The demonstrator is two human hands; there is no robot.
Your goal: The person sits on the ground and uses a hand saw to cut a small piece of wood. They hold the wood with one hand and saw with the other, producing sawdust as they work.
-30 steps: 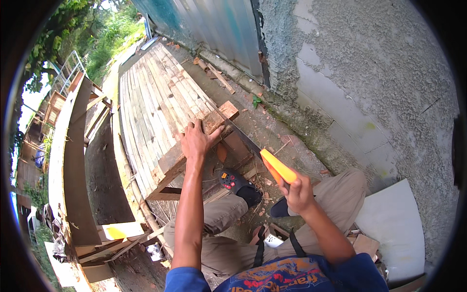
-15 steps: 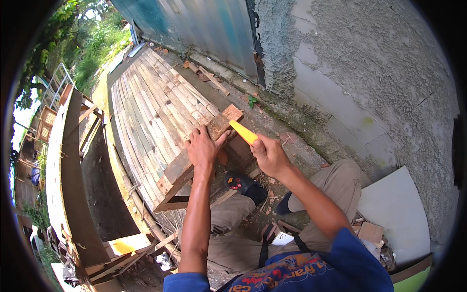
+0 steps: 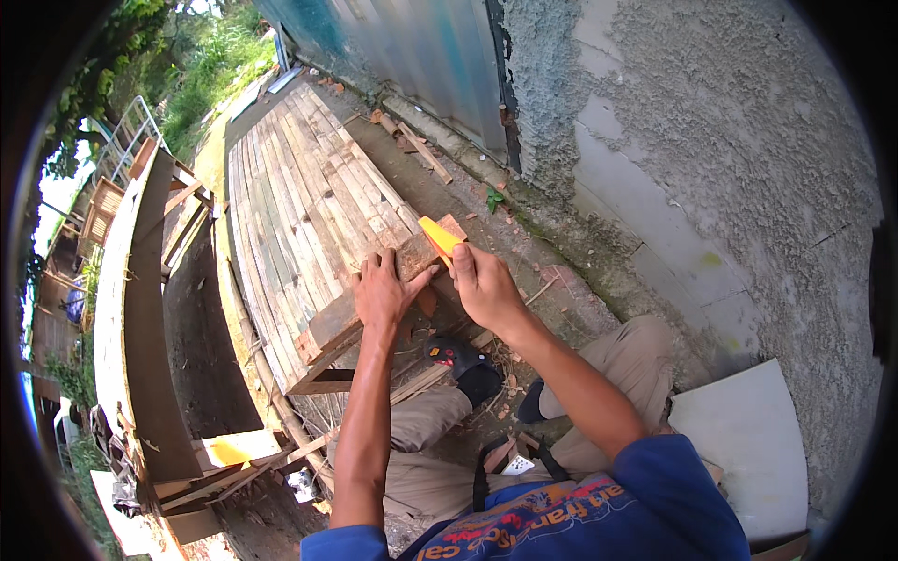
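Observation:
A long low bench or platform of weathered wooden slats (image 3: 309,178) has a thick wooden beam (image 3: 329,324) across its near end. My left hand (image 3: 382,294) grips that beam, its fingers over the top and the thumb along the near side. In my closed right hand (image 3: 486,285) is a bright yellow, tapered, blade-like tool (image 3: 439,236); my fingers hide its grip end. The blade lies against the beam near its right end, where a short reddish-brown end piece (image 3: 453,226) sticks out beyond it.
A rough grey wall (image 3: 692,140) and a corrugated metal panel (image 3: 402,65) run along the right. On the left stands a long wooden frame (image 3: 150,309). Wood scraps (image 3: 424,152) lie along the wall's foot. A pale board (image 3: 748,439) rests at lower right.
My right hand has moved forward and left, bringing the yellow tool farther across the beam. My left hand keeps its hold on the beam. The view has shifted slightly.

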